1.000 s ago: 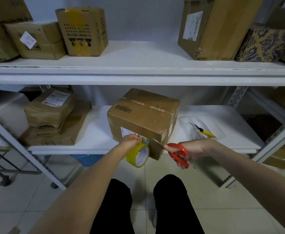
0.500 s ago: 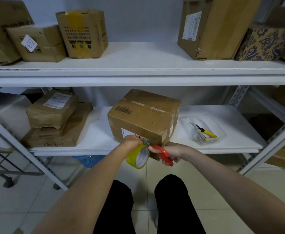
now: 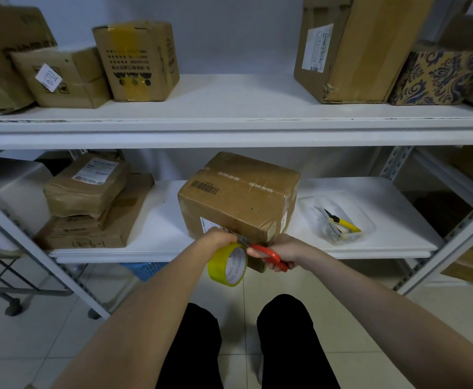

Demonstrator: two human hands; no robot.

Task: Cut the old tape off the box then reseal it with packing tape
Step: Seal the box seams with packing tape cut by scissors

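Box (image 3: pixel 238 200) just behind left hand (image 3: pixel 217 239) gripping tape roll (image 3: pixel 227 264); right hand (image 3: pixel 287 252) gripping scissors (image 3: pixel 269 256)

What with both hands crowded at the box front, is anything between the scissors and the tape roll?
Nothing visible does: the scissors in the right hand point at the top of the tape roll the left hand holds.
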